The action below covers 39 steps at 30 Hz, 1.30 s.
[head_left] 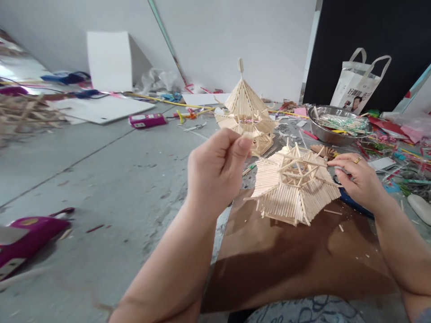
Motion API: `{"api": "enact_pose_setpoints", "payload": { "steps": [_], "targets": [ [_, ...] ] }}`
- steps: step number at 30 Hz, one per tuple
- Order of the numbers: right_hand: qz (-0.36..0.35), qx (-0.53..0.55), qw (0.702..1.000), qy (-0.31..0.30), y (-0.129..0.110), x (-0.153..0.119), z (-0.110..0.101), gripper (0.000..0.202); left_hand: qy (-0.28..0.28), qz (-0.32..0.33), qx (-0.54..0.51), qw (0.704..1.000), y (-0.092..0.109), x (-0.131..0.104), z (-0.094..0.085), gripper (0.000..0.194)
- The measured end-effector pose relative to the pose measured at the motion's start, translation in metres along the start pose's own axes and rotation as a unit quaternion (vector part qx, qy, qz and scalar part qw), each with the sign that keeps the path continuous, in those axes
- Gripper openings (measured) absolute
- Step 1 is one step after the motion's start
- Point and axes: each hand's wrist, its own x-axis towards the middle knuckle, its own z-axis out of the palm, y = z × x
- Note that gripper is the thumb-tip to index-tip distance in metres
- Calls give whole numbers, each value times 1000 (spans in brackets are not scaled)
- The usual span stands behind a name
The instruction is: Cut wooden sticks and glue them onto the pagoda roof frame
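My left hand (pixel 218 168) is raised left of a small pavilion model (pixel 298 184) built from thin wooden sticks. Its thumb and forefinger are pinched together, and what they hold is too small to make out. At the model's right side my right hand (pixel 358 179), with a ring on one finger, pinches the end of a thin wooden stick (pixel 308 160) lying across the open top frame. The model has a sloping, ribbed roof of sticks and stands on a brown board (pixel 296 260). Behind it rises a taller stick pavilion (pixel 244 101) with a pointed roof, partly hidden by my left hand.
Purple glue-gun-like tools lie on the grey floor, one at the near left (pixel 32 240) and another (pixel 147 120) farther back. At the right stand a metal bowl (pixel 321 130) of sticks and a white bag (pixel 353 83). Scraps litter the right side; loose sticks (pixel 27 114) pile at left.
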Motion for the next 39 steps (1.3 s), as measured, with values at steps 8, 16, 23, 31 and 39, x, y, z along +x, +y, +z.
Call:
{"api": "enact_pose_setpoints", "payload": {
  "steps": [8,16,23,31,39],
  "targets": [
    [13,-9,1000,-3,-3,-9,-3,22,-20,31,-21,999,-1,-1,1,22],
    [54,-3,998,-17,0,-17,2,22,-14,72,43,996,1,0,1,32],
    [104,1,993,-49,5,-29,9,23,-67,62,76,993,-4,4,6,21],
    [113,10,993,-32,8,-29,8,22,-20,97,58,993,-6,2,5,36],
    [202,-45,977,-52,24,-43,-4,26,-46,122,86,988,-13,9,7,14]
  ]
}}
